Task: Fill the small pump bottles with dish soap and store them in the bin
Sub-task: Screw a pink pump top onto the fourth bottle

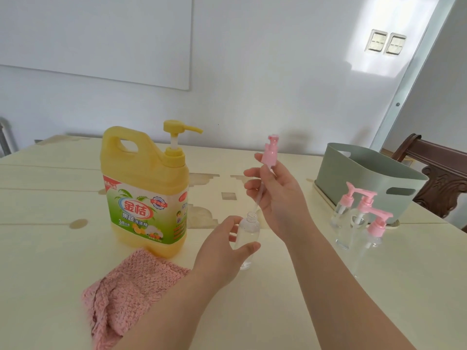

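Observation:
My left hand [222, 251] grips a small clear bottle [247, 236] standing upright on the table, its neck open. My right hand [275, 195] pinches a pink pump head [270, 150] lifted above the bottle; the tip of its clear dip tube is just at the bottle's mouth. The big yellow dish soap jug [145, 198] with a yellow pump stands to the left. Three small clear bottles with pink pumps [364, 218] stand to the right, in front of the grey-green bin [366, 178].
A pink fluffy cloth [126, 294] lies near the front edge, below the jug. The cream table [50, 236] runs back to a white wall. A dark carved wooden chair [442, 178] stands behind the bin at the right.

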A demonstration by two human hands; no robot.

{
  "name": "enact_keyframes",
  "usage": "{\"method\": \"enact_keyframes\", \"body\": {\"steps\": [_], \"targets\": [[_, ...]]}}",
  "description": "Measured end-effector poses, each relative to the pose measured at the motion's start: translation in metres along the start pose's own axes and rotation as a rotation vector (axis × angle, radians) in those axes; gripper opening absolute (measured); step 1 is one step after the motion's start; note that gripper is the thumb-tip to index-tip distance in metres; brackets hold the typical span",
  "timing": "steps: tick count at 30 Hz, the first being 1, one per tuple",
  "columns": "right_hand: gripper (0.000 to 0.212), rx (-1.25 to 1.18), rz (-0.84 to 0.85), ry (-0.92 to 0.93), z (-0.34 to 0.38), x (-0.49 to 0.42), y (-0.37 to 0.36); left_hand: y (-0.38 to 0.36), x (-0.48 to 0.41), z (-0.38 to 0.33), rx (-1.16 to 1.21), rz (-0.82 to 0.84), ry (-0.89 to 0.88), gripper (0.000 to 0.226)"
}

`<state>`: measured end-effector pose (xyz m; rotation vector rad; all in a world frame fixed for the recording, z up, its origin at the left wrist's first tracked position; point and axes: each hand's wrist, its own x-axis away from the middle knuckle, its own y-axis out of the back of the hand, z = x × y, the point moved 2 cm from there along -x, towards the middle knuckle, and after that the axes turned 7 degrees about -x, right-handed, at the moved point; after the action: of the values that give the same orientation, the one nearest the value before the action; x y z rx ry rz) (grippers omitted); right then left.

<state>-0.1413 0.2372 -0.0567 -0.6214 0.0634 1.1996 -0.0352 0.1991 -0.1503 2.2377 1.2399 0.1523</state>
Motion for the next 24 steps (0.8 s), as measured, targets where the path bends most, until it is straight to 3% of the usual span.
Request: {"method": "enact_keyframes", "body": {"steps": [8,16,19,24], "targets": [[0.019,0.246,-0.013,-0.093,-0.011,0.011,0.022,0.000,0.000,0.000,-0.003,-0.011,0.004,0.044],[0.021,0.411,0.090,-0.166,-0.017,0.021,0.032,0.000,0.001,-0.001,0.012,-0.004,-0.001,0.041],[0.034,0.428,0.147,-0.201,-0.017,0.024,0.034,0.001,0.001,-0.002,0.021,0.000,0.009,0.041],[0.028,0.345,0.171,-0.179,-0.016,0.028,0.035,0.001,0.002,-0.002,0.020,0.004,-0.003,0.040]]}}
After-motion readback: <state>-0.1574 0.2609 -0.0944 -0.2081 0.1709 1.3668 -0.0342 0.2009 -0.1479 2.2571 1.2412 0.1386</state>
